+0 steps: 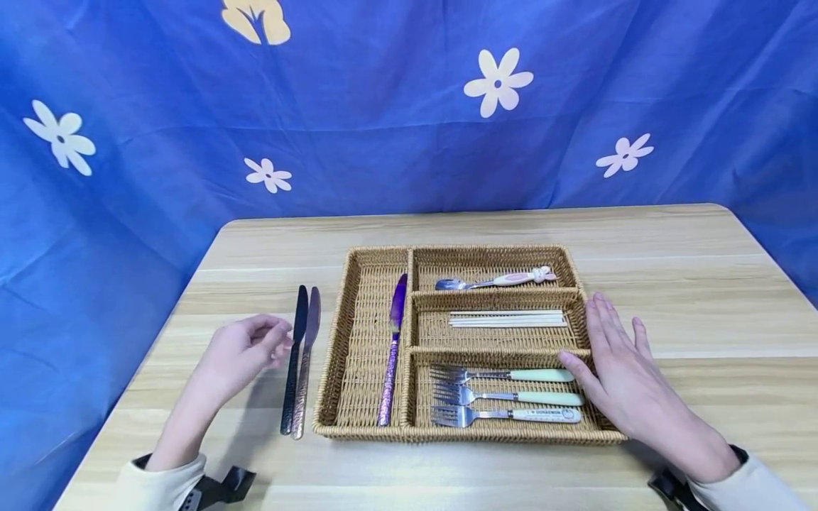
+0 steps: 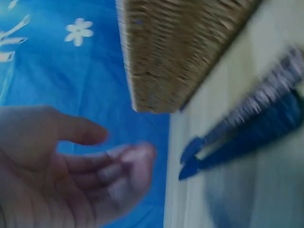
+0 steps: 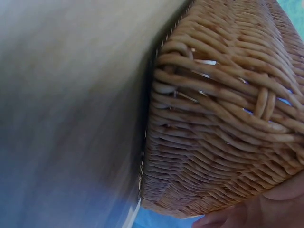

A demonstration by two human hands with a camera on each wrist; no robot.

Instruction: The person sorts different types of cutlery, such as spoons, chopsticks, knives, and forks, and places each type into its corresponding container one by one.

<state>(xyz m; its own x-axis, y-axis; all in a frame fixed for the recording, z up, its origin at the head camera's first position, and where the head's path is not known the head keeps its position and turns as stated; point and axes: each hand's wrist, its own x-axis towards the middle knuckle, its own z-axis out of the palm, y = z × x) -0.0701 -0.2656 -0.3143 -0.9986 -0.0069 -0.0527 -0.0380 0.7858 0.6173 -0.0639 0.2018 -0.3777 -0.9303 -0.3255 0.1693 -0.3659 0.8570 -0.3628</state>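
Observation:
My left hand (image 1: pixel 246 349) hovers just left of two table knives, a black knife (image 1: pixel 294 362) and a brownish knife (image 1: pixel 307 355). The knives lie side by side on the table. In the left wrist view the hand (image 2: pixel 80 175) has loosely bent fingers, the thumb apart and nothing held. My right hand (image 1: pixel 623 376) rests against the right side of a wicker cutlery tray (image 1: pixel 486 435), fingers straight along the outer wall and thumb over the rim. Inside its left compartment lies a purple knife (image 1: pixel 393 351).
The tray's right compartments hold a bunny-handled spoon (image 1: pixel 511 279), white chopsticks (image 1: pixel 508 319) and, nearest me, three forks, including a white-handled fork (image 1: pixel 543 415). A blue flowered cloth (image 1: pixel 383 142) hangs behind the wooden table (image 1: pixel 703 284).

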